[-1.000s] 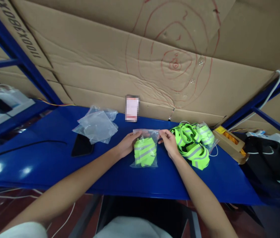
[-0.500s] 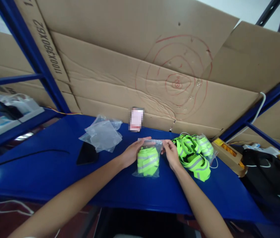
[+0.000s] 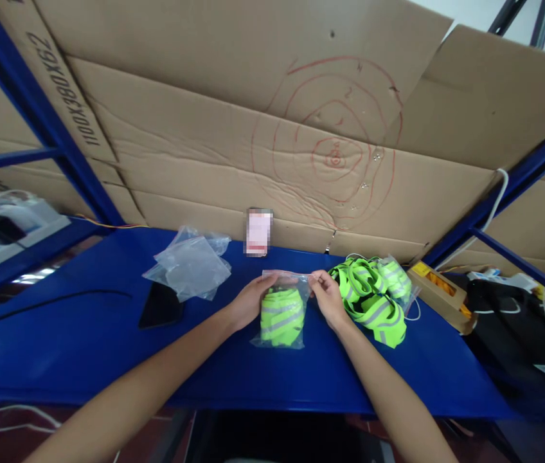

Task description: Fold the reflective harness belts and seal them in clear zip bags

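A clear zip bag lies in front of me with a folded neon-green reflective strap inside it. My left hand grips the bag's upper left edge, its fingers partly behind the plastic. At the upper right corner, my right hand pinches the zip strip between thumb and fingers. Just right of that hand is a heap of loose green reflective straps, with a bagged one at its back. Left of my hands, a stack of clear plastic bags partly covers a dark flat object.
The blue table meets a cardboard wall marked with red rings. A phone-like thing with a blurred face leans there. Right stand an open cardboard box and a black bag. A black cable lies left.
The whole view has shifted slightly, so things sit a little further left. Both hands keep their hold on the bag's top edge; my right fingers are closer to its corner.
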`<state>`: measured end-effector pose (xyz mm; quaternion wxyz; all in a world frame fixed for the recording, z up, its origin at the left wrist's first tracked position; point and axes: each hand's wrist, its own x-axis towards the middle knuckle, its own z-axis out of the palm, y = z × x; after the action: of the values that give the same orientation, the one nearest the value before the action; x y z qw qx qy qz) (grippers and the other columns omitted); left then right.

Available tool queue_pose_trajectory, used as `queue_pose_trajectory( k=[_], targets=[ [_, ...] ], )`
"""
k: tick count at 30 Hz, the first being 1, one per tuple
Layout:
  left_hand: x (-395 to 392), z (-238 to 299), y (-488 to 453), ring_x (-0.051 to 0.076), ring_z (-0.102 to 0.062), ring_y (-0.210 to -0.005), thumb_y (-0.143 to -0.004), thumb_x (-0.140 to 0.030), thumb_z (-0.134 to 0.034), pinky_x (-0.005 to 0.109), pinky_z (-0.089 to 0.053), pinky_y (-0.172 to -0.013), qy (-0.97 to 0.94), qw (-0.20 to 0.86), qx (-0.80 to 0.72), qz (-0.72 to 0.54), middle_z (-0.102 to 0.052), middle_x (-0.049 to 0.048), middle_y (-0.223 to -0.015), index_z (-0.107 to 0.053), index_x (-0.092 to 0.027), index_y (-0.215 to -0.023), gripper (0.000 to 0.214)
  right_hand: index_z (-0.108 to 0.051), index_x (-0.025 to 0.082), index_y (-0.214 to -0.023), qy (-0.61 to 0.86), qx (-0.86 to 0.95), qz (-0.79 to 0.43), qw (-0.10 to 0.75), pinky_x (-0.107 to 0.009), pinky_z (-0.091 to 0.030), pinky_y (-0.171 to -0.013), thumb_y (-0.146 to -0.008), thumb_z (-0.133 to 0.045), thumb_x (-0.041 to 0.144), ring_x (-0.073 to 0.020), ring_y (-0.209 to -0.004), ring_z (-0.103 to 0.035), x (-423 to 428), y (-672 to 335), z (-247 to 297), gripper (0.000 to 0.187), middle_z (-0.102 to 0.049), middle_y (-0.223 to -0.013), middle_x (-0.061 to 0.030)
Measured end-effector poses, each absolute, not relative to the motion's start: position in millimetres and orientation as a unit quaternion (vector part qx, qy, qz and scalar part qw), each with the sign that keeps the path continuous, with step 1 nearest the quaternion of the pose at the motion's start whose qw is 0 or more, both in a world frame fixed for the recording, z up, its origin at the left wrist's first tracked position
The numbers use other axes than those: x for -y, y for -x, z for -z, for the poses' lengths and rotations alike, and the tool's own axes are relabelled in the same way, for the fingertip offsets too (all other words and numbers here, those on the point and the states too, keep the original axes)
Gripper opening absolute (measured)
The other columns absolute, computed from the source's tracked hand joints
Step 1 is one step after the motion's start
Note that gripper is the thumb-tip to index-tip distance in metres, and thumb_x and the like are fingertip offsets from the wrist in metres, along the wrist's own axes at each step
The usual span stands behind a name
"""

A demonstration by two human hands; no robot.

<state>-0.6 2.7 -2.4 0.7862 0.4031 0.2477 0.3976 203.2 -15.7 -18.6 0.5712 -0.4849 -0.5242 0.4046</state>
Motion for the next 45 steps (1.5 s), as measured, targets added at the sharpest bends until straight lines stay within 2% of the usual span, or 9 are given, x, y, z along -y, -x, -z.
queue_pose_trajectory(
  k=[6, 14, 21, 28, 41, 45],
  targets=[
    [-2.9, 5.1, -0.2, 0.031, -0.066, -0.115, -0.086, -0.045, -0.071, 0.038, -0.047, -0.102, -0.416, 0.783, -0.237, -0.398, -0.072, 0.0154, -0.12, -0.072, -0.013, -0.117, 0.045, -0.061, 0.022, -0.084, 0.484, 0.538, -0.408, 0.557, -0.025, -0.042, -0.056, -0.082, -0.066, 0.056, -0.0141, -0.062, -0.051, 14.6, -204.3, 18.8, 0.034, -0.058, -0.07, 0.002],
    [-5.1, 15.7, -2.1, 0.031, -0.065, -0.116, -0.084, -0.045, -0.072, 0.04, -0.046, -0.103, -0.408, 0.784, -0.253, -0.394, -0.07, 0.0152, -0.124, -0.071, -0.014, -0.118, 0.046, -0.059, 0.022, -0.082, 0.491, 0.539, -0.399, 0.556, -0.025, -0.038, -0.058, -0.083, -0.065, 0.049, -0.0135, -0.061, -0.048, 15.6, -202.7, 21.3, 0.027, -0.055, -0.069, 0.0033],
    [-4.3, 16.0, -1.1, 0.029, -0.067, -0.11, -0.088, -0.044, -0.068, 0.036, -0.048, -0.098, -0.422, 0.782, -0.259, -0.379, -0.073, 0.0141, -0.118, -0.071, -0.014, -0.119, 0.043, -0.061, 0.021, -0.082, 0.494, 0.557, -0.388, 0.543, -0.025, -0.035, -0.06, -0.083, -0.065, 0.044, -0.013, -0.062, -0.045, 16.7, -203.1, 23.8, 0.023, -0.053, -0.07, 0.0036],
    [-2.7, 15.4, -1.8, 0.027, -0.069, -0.103, -0.084, -0.046, -0.073, 0.034, -0.048, -0.094, -0.415, 0.783, -0.278, -0.371, -0.075, 0.0135, -0.113, -0.072, -0.013, -0.117, 0.047, -0.059, 0.02, -0.081, 0.489, 0.572, -0.402, 0.521, -0.024, -0.031, -0.056, -0.083, -0.065, 0.045, -0.0117, -0.059, -0.041, 18.3, -201.6, 20.8, 0.025, -0.049, -0.065, 0.0043],
    [-2.3, 20.7, -1.9, 0.024, -0.069, -0.096, -0.081, -0.046, -0.075, 0.033, -0.049, -0.089, -0.412, 0.782, -0.299, -0.36, -0.076, 0.0111, -0.108, -0.073, -0.014, -0.114, 0.046, -0.063, 0.019, -0.076, 0.503, 0.597, -0.371, 0.503, -0.024, -0.037, -0.06, -0.079, -0.067, 0.041, -0.0131, -0.062, -0.048, 19.9, -202.9, 14.0, 0.022, -0.057, -0.07, 0.0019],
    [-2.0, 20.2, -1.5, 0.024, -0.068, -0.099, -0.082, -0.047, -0.074, 0.033, -0.048, -0.091, -0.438, 0.775, -0.286, -0.356, -0.076, 0.0109, -0.109, -0.072, -0.015, -0.117, 0.047, -0.065, 0.019, -0.081, 0.498, 0.62, -0.385, 0.468, -0.024, -0.038, -0.061, -0.08, -0.068, 0.041, -0.0133, -0.064, -0.05, 18.2, -209.2, 12.3, 0.022, -0.059, -0.071, 0.0015]
  ],
)
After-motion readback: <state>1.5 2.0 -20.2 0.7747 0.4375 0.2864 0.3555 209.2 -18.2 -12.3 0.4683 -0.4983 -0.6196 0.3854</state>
